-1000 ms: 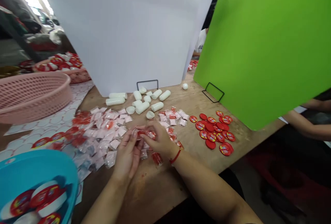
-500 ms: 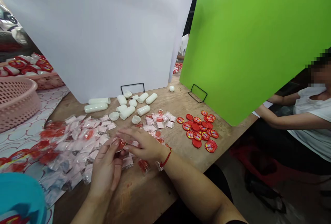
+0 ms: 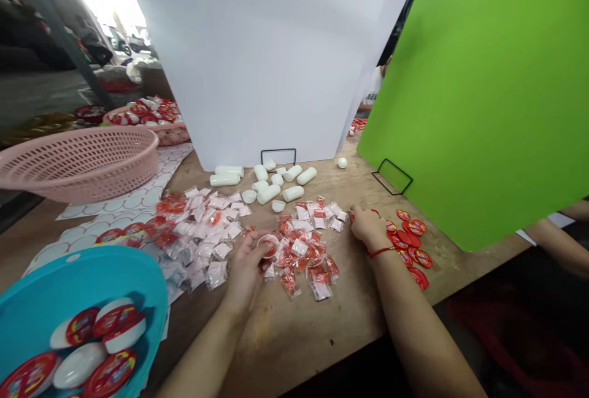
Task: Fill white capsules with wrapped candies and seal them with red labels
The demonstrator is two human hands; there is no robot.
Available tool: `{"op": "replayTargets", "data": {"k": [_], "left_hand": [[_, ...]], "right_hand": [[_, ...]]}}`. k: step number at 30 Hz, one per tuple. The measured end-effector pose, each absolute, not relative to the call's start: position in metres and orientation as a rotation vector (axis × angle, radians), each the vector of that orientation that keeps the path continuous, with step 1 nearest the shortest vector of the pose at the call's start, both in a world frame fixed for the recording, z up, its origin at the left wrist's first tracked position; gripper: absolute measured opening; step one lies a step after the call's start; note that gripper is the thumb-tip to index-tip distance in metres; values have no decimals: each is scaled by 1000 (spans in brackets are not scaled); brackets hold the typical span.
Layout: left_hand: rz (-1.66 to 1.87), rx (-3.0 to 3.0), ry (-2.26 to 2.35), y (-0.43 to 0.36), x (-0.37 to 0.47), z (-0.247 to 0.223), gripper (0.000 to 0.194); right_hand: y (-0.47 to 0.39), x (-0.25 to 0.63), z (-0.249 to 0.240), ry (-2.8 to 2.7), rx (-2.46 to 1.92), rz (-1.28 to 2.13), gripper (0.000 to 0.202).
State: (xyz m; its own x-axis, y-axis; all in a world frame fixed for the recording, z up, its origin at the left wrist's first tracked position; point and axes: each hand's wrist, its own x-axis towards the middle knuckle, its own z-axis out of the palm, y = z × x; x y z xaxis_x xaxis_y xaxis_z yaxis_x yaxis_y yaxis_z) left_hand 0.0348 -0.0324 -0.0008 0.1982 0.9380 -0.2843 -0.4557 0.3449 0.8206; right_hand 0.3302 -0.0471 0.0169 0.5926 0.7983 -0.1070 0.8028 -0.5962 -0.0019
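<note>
In my left hand [image 3: 246, 269] is a small white plastic cup [image 3: 268, 244], its rim facing up and something red inside. The fingers and thumb are closed round its side. My right hand [image 3: 368, 226] reaches to the left edge of a group of round red lids [image 3: 409, 241] with yellow-and-blue printing. Its fingers are curled down over a red lid, of which only slivers of the edge show. Between the hands lies a pile of small clear packets [image 3: 304, 248] with red and pale pink contents. A larger heap of pale pink packets [image 3: 207, 232] spreads left of my left hand.
White cups, some in stacks [image 3: 269, 194], lie before a white upright board [image 3: 267, 67]. A green board [image 3: 483, 91] stands at right, with a co-worker's arm [image 3: 556, 244] beyond. At left are a blue basin [image 3: 159, 287] holding red-and-white capsules and a pink basket [image 3: 92, 165].
My right hand has left the cup and moved right to the red lids. My left hand keeps the cup. The view has turned left, showing more of the blue basin.
</note>
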Motion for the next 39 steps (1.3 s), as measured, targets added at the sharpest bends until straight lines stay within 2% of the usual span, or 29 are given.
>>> {"op": "replayTargets", "data": {"k": [4,10,12,13,15,17,19,23,25,29,34,39], "left_hand": [[1091,737,881,-32,36,-3,36],[1157,793,878,-24,36,-22,40],[1174,781,855,-22,36,-24,44],[1180,753,841,-22,36,-23,47],[1186,674,803,-24,36,-17,51],[1185,613,751,-26,35,-10,51],[1195,597,709,-28,34,-5,47],[1215,596,729,-28,30,-5,42],[1207,574,768,-28,30,-6,42],[1175,596,861,-29,31,-6,39],[1093,771,961,-28,30,-5,32],[1088,784,894,-25,28,-8,34]], "right_hand": [[-46,332,12,1438,2731,-90,44],[-42,322,22,1606,2847,-46,48],[-40,304,27,1931,2941,-311,50],[-39,291,29,2193,2919,-563,50],[-38,258,31,2749,2595,-1152,49],[-37,224,30,3074,2173,-1401,45],[-35,197,27,3239,1995,-1339,37],[-36,177,16,3391,2048,-1014,26],[-38,180,12,3427,2024,-877,27],[-40,189,5,3493,1890,-679,43],[-39,190,-4,3564,1889,-548,37],[-35,190,-11,3486,1965,-649,32]]}}
